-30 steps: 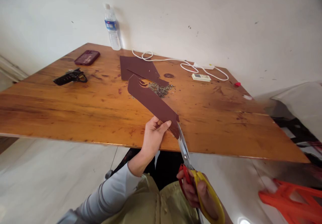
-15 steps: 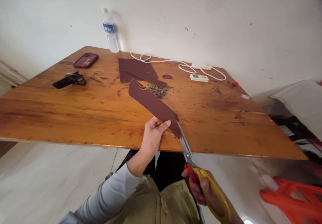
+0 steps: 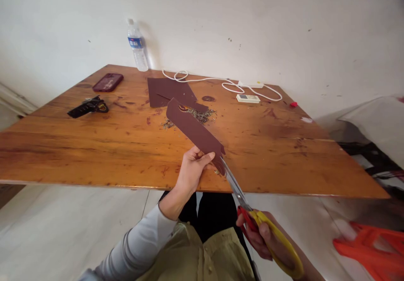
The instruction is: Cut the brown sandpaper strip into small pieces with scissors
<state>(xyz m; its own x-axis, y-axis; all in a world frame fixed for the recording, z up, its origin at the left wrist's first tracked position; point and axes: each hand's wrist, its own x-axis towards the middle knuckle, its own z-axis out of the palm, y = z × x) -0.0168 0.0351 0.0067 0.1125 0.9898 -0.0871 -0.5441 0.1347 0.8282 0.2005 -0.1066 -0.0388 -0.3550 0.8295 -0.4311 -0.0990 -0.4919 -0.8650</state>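
Note:
My left hand [image 3: 191, 172] pinches the near end of a long dark maroon sheet strip [image 3: 192, 128], holding it above the wooden table [image 3: 94, 146]. My right hand [image 3: 263, 239] grips the yellow and red handles of a pair of scissors [image 3: 249, 213]. The scissor blades reach up to the strip's near edge, just right of my left thumb. A larger maroon sheet [image 3: 168, 91] lies flat on the table beyond, with a heap of small cuttings [image 3: 198, 115] beside it.
A water bottle [image 3: 136, 45] stands at the table's back edge by the wall. A maroon phone [image 3: 107, 82], a black tool [image 3: 87, 106], a white cable [image 3: 221, 82] and a small white device [image 3: 248, 98] lie on the table. An orange object [image 3: 369, 251] sits on the floor at right.
The strip's far end has swung a little to the right and lifted. My right hand with the scissors has shifted right and lower. My left hand keeps its grip.

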